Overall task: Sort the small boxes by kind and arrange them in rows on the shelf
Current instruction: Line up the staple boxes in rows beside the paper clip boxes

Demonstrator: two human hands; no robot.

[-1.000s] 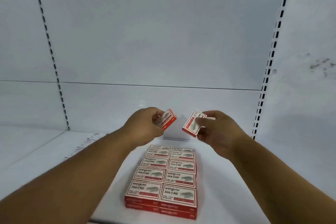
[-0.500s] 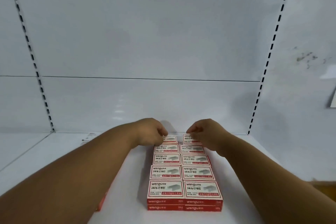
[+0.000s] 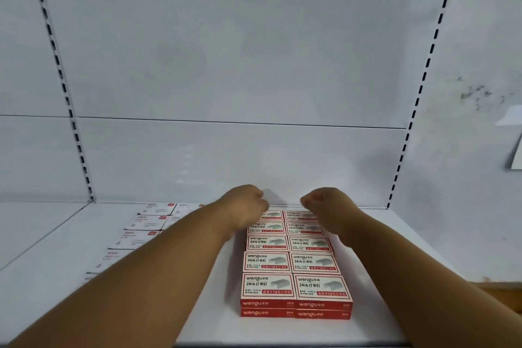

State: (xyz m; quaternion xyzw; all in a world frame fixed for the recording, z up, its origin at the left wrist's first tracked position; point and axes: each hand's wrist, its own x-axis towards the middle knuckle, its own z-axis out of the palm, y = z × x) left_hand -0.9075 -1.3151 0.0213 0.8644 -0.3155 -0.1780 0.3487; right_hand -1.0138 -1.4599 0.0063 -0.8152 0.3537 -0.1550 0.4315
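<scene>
- Right now the red-and-white staple boxes (image 3: 293, 263) lie flat in two columns running from the shelf's front edge to the back panel, long sides across, two layers deep at the front.
- Farthest pair of boxes (image 3: 285, 215) sits directly under both hands, so any nudge would go straight down or backward.
- Left hand (image 3: 245, 203) is over the left column's rear box and right hand (image 3: 322, 202) over the right column's, equally near; fingers curl downward, but whether they pinch a box or merely press I cannot tell.
- Cartons look like thin printed cardboard, sharp-cornered, smooth, light, likely to slide on the surface.
- White shelf (image 3: 381, 305) is glossy painted metal.
- White-topped boxes (image 3: 149, 222) of another kind lie in rows well to the left, partly hidden by the left forearm.
- Slotted uprights (image 3: 418, 99) flank the plain back panel.
</scene>
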